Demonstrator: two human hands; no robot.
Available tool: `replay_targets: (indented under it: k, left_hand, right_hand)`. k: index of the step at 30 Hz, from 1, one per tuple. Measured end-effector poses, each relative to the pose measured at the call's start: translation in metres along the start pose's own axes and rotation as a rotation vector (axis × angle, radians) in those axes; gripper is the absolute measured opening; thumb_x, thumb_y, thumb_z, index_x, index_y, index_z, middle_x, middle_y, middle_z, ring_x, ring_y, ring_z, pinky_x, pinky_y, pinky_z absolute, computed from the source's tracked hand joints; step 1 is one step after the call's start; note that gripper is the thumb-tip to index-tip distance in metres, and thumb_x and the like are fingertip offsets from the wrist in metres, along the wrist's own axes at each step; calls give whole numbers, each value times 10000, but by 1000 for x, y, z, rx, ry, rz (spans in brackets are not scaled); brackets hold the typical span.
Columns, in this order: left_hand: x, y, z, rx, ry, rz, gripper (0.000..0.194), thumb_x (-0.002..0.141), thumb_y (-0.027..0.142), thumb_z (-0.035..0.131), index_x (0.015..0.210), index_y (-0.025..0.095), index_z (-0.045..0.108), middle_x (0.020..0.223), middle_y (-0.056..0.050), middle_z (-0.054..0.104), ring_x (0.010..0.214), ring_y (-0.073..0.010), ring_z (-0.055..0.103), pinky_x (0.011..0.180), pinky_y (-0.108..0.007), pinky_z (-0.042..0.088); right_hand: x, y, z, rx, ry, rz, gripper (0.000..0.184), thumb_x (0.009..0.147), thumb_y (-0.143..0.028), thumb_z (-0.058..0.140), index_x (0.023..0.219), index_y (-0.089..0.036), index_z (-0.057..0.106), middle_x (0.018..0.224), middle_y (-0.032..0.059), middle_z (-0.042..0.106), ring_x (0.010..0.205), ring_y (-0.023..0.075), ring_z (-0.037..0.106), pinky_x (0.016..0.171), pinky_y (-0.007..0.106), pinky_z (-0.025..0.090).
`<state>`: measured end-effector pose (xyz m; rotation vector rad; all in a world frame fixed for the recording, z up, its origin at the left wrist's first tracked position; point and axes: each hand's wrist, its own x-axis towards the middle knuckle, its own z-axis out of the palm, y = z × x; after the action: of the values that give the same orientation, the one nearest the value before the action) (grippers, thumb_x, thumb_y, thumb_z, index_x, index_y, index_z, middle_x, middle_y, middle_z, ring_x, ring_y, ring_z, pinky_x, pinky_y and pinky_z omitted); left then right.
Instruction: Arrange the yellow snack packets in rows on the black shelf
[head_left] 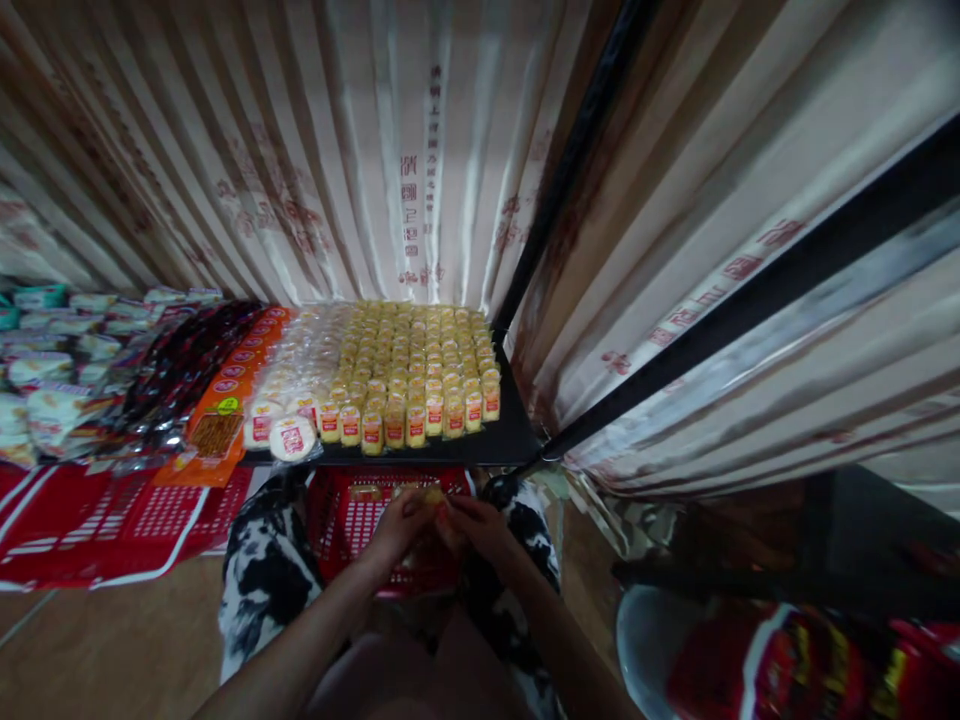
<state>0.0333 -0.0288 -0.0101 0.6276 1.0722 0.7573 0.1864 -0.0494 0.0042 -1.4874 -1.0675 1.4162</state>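
Note:
My left hand (399, 527) and my right hand (480, 527) meet over a red plastic basket (341, 520) that rests between my knees. Both hands have their fingers curled around a small yellowish packet (433, 495), which is partly hidden by the fingers. Just above the basket is a black shelf (502, 440) covered with rows of small yellow packaged snacks (416, 370) bearing red labels. Round white packets (291, 437) lie at the shelf's front left.
Orange packets (225, 400), dark red packets (184, 365) and pale bags (52, 400) fill the shelf to the left. Red crates (97, 520) stand under them. Pale printed curtains (375, 150) hang behind. A red-wrapped item (787, 660) lies at lower right.

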Motion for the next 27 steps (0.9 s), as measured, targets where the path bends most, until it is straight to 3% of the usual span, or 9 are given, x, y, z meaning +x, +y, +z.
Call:
replay_targets:
  k: [3, 7, 11, 14, 16, 19, 22, 25, 27]
  left_hand:
    - [-9, 8, 8, -67, -3, 28, 419, 586, 330, 765, 917, 159, 573, 670, 23, 662, 540, -112, 603, 494, -198, 423]
    - [-11, 12, 24, -176, 79, 89, 425, 579, 335, 766, 890, 179, 522, 673, 33, 662, 567, -121, 620, 534, -213, 456]
    - [-6, 19, 39, -162, 92, 130, 462, 550, 352, 771, 886, 182, 504, 745, 10, 679, 637, -132, 637, 627, -249, 497]
    - [0, 28, 42, 22, 58, 179, 419, 566, 393, 733, 843, 172, 510, 729, -10, 657, 625, -139, 613, 594, -249, 481]
    - [3, 39, 42, 240, 136, 294, 363, 607, 375, 683, 859, 163, 532, 744, -22, 637, 591, -129, 571, 585, -258, 472]
    - [3, 61, 42, 618, 274, 556, 328, 685, 309, 601, 980, 164, 590, 931, -66, 635, 693, -149, 560, 726, -308, 480]
    - [0, 81, 49, 867, 143, 642, 355, 732, 306, 570, 1066, 198, 628, 1047, -71, 628, 779, -172, 552, 790, -310, 459]
    - [3, 90, 59, 870, -52, 532, 440, 763, 334, 538, 1182, 206, 587, 1032, -57, 628, 639, -129, 510, 661, -262, 455]
    - [8, 90, 64, 850, -109, 483, 466, 767, 339, 528, 1210, 200, 568, 983, -47, 629, 606, -115, 492, 620, -243, 439]
  right_hand:
    - [2, -3, -11, -40, -6, -29, 429, 657, -483, 679, 982, -202, 699, 971, 56, 721, 901, 248, 652, 831, 410, 507]
    - [7, 5, -12, 20, 182, -81, 527, 644, -486, 700, 1070, -183, 630, 968, 73, 707, 876, 247, 656, 813, 410, 522]
    - [8, -1, -8, 250, 351, -113, 556, 616, -522, 716, 1037, -196, 558, 891, 73, 705, 825, 251, 669, 780, 415, 540]
    - [7, -19, -12, 329, 393, -126, 540, 596, -515, 739, 989, -205, 538, 881, 64, 702, 810, 246, 672, 771, 404, 544]
    - [7, -33, -19, 297, 359, -148, 497, 613, -509, 730, 970, -209, 559, 887, 56, 699, 802, 233, 667, 756, 378, 546]
    - [6, -52, -33, 187, 301, -176, 446, 633, -495, 714, 971, -224, 604, 886, 37, 692, 791, 214, 652, 704, 333, 545]
    - [6, -68, -43, 79, 212, -170, 447, 659, -465, 693, 1037, -238, 624, 850, 11, 686, 635, 158, 610, 554, 268, 509]
    - [9, -80, -47, 3, 162, -208, 498, 660, -410, 700, 1120, -247, 605, 859, -5, 683, 497, 94, 510, 440, 216, 419]
    - [11, -83, -47, 3, 153, -254, 491, 670, -386, 697, 1130, -246, 596, 857, -7, 683, 525, 98, 526, 466, 214, 431]
